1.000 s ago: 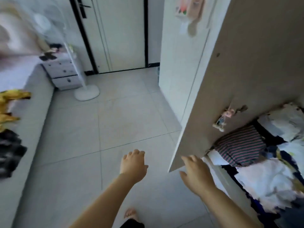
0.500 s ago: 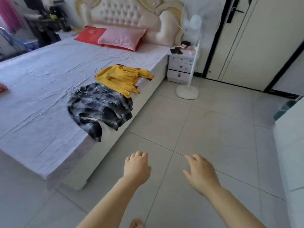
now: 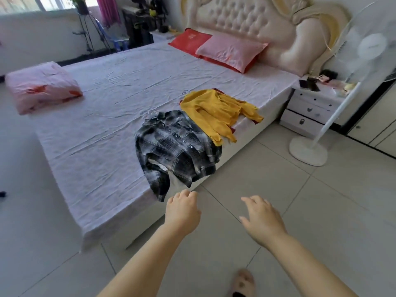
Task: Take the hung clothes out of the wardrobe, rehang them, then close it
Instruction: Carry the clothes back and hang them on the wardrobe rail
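A black-and-white plaid shirt (image 3: 175,146) lies on the bed's near edge, one sleeve hanging over the side. Beside it, toward the headboard, lies a yellow top (image 3: 216,112) with a red garment showing under it. Wire hanger hooks peek out above both garments. My left hand (image 3: 182,209) hovers just below the plaid sleeve, fingers loosely curled, holding nothing. My right hand (image 3: 260,219) is over the floor tiles to the right, fingers spread, empty. The wardrobe is out of view.
The bed (image 3: 102,129) has a lilac sheet, a folded pink quilt (image 3: 40,86) and red and pink pillows (image 3: 227,51). A white nightstand (image 3: 310,110) and a standing fan (image 3: 308,151) stand to the right. My foot (image 3: 243,282) is on the tiled floor.
The view has swung left from the open wardrobe to the bed, and I have come closer to it. Both hands stay raised and empty; the left one now nears the plaid sleeve.
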